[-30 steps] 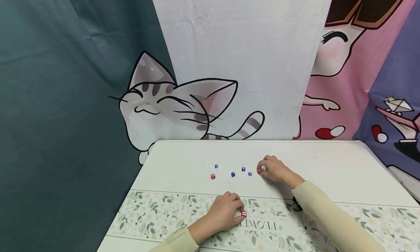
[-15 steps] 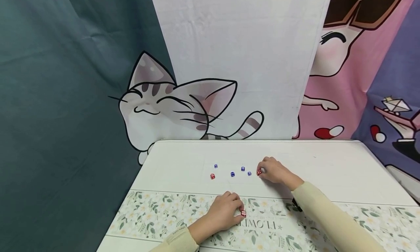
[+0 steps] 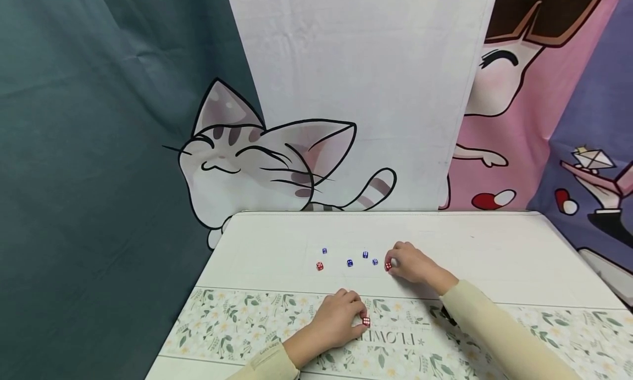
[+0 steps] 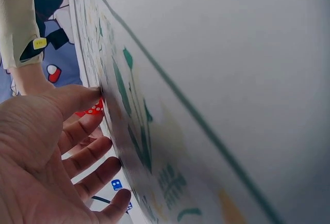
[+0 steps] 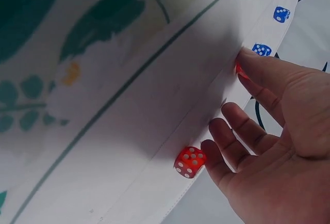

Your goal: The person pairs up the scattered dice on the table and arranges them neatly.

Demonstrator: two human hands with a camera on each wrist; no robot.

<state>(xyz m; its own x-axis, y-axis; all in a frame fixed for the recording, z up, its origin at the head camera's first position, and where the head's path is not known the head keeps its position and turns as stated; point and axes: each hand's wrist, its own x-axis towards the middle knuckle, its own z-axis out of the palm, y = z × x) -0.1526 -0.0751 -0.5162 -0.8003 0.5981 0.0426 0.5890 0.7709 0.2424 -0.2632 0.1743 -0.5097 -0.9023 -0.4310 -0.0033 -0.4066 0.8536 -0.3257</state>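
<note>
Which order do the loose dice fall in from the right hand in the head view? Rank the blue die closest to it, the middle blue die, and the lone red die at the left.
From the right hand:
1. Nearest blue die, just left of the fingers.
2. Middle blue die, farther left.
3. Lone red die, leftmost.

Home play corner, cartoon cat backdrop (image 3: 257, 160), floral-edged table (image 3: 494, 248)

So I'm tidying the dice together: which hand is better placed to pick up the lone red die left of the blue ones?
Left hand: nearer the lone red die, and the right hand would cross the blue dice.
</note>
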